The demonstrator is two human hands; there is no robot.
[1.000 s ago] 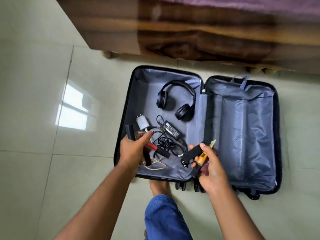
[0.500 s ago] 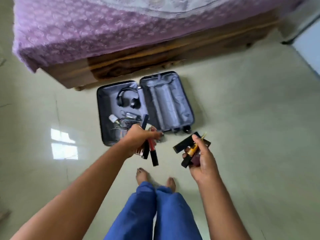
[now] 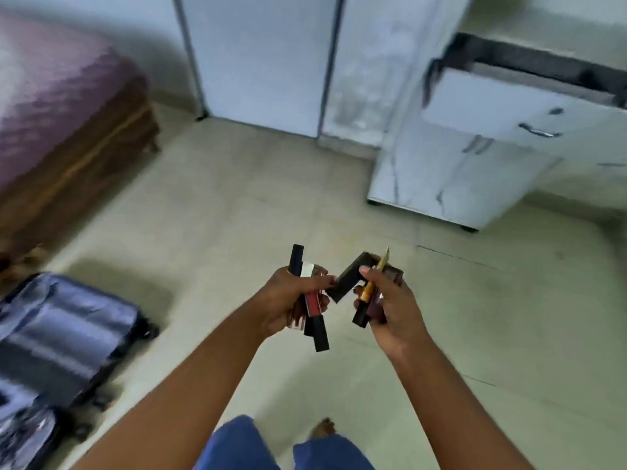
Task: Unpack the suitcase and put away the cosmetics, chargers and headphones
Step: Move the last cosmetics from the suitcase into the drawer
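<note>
— Head view: what have I got?
— Left hand (image 3: pixel 293 295) grips lipstick tubes (image 3: pixel 312 305) at centre frame; right hand (image 3: pixel 390 307) pinches more cosmetics (image 3: pixel 368 288). Suitcase (image 3: pixel 61 334) sits lower left.
— I'd keep both grips snug and head for the open drawer (image 3: pixel 492 106), upper right.

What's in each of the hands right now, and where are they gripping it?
Left hand grips a bundle of cosmetic tubes around their middles. Right hand holds more cosmetics, thumb across them mid-length; ends stick out.
</note>
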